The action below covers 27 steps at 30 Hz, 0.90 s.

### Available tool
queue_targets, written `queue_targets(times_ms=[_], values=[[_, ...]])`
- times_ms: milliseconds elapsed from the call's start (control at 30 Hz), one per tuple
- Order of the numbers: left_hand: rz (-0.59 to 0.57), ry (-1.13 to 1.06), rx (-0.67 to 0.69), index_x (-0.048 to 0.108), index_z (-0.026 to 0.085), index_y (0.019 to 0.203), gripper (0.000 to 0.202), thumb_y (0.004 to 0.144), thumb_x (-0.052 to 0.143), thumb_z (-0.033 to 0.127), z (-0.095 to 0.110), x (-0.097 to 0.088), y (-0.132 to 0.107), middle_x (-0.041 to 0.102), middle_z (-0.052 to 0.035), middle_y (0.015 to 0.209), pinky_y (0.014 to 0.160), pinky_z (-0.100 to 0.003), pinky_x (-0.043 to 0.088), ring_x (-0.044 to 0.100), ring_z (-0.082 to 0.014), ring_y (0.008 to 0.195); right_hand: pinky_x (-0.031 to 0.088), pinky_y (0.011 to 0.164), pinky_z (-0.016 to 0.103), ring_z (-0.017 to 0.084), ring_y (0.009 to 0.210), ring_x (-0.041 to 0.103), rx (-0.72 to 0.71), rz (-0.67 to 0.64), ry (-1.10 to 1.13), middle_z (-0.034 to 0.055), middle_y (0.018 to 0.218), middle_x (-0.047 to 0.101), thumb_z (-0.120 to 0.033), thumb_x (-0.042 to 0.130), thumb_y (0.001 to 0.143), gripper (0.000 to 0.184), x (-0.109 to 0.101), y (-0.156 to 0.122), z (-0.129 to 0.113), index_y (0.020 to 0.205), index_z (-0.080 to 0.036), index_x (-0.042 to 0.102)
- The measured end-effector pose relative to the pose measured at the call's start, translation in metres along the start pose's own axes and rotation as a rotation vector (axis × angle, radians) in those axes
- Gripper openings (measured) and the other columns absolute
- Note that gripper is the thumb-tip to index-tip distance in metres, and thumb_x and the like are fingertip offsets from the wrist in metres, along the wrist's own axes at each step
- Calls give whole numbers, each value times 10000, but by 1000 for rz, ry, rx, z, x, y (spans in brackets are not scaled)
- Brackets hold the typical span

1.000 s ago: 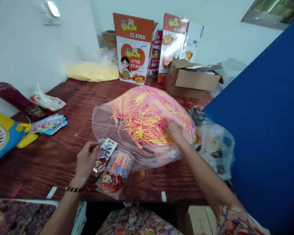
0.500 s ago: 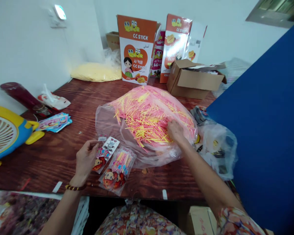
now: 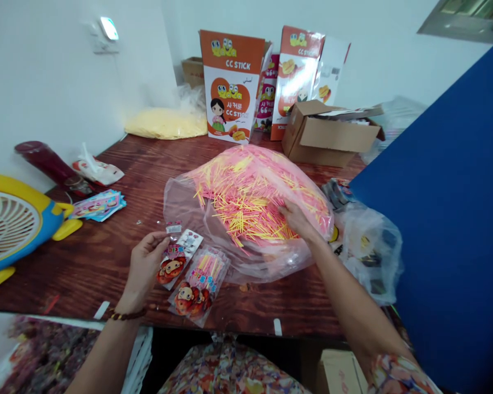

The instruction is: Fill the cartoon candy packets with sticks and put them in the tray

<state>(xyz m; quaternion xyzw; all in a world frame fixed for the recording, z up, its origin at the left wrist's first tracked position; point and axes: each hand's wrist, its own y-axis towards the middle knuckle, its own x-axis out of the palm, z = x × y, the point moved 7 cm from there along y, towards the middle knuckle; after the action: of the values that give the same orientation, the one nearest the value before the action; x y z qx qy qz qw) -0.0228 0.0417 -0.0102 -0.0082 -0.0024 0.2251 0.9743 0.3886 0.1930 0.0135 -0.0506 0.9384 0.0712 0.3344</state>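
My left hand (image 3: 148,261) pinches the edge of a clear printed packet (image 3: 173,264) between thumb and fingers. Beneath that packet lies a white printed card or packet (image 3: 191,241). Close by on the table rests a second clear packet (image 3: 195,287), with pink and yellow sticks showing inside. A large clear bag (image 3: 184,205) lies open towards me, heaped with thin pink and yellow sticks (image 3: 246,219). My right hand (image 3: 299,220) reaches into the right part of this heap, its fingers closed around some sticks; its fingertips are partly hidden.
On the left stand a yellow and blue fan (image 3: 51,216), blue printed packets (image 3: 101,205) and a tissue pack (image 3: 101,171). Behind are printed cartons (image 3: 230,82) and an open brown box (image 3: 332,137). A blue panel (image 3: 447,219) bounds the right side, beside a crumpled plastic bag (image 3: 372,246).
The view has shifted slightly. My left hand has raised the upper end of its packet a little. My right hand remains in the sticks, its fingers turned slightly.
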Motion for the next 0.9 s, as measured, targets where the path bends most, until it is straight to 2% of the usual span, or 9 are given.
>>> queue_targets(times_ms=[100,167,333,400,567,633,767,833,900], values=[[3,-73,-46,666,160,878,347,646,787,388,9,9,-3,689,-8,797,648,-247,503,628,-139,705,441,636,285,148,638,499,12,-10,149,-19,658,504,-521,425,855,307,11,-4,-10,764,-229,418],[-13,-85,-56,662,161,859,333,657,795,389,17,16,-5,680,0,768,620,-235,495,617,-127,673,469,643,295,152,637,534,16,-25,261,-11,681,528,-533,413,850,310,24,-10,-21,811,-226,439],[-56,-70,-39,658,158,823,324,655,808,391,33,23,-11,672,3,732,609,-241,495,595,-119,629,514,740,324,170,714,601,1,-23,702,-2,766,594,-460,532,827,269,65,-45,-50,967,-231,513],[-62,-64,-28,664,156,819,310,666,802,387,34,23,-14,671,0,735,626,-237,491,595,-117,643,512,763,325,171,724,598,-12,-32,779,-8,766,593,-418,543,858,210,80,-67,-58,964,-238,521],[-95,-24,-23,666,158,802,299,683,789,404,27,25,-21,669,-8,742,658,-240,489,608,-132,688,474,884,337,180,855,600,-40,-69,627,19,866,626,-377,498,939,155,102,-107,-58,892,-235,537],[-106,-6,-33,668,160,802,309,681,788,418,25,29,-23,667,-9,747,654,-240,485,603,-135,690,474,867,340,188,860,594,-39,-66,518,29,890,634,-361,470,945,146,107,-112,-51,897,-235,526],[-128,13,-48,668,165,801,339,663,792,450,26,37,-26,664,-6,740,651,-246,479,593,-137,678,473,828,352,206,844,587,-58,-141,275,39,878,641,-306,457,914,122,124,-117,-44,941,-229,547],[-133,20,-55,662,169,788,344,659,791,460,25,38,-27,657,-5,719,639,-249,478,588,-140,663,477,792,334,201,815,591,-57,-154,272,29,854,639,-330,435,926,155,123,-115,-45,952,-234,555],[-126,6,-64,661,172,786,332,660,792,449,23,36,-28,656,-5,717,636,-247,478,588,-140,663,480,760,309,189,786,596,-55,-119,307,19,837,640,-383,408,952,203,107,-107,-48,964,-237,549]])
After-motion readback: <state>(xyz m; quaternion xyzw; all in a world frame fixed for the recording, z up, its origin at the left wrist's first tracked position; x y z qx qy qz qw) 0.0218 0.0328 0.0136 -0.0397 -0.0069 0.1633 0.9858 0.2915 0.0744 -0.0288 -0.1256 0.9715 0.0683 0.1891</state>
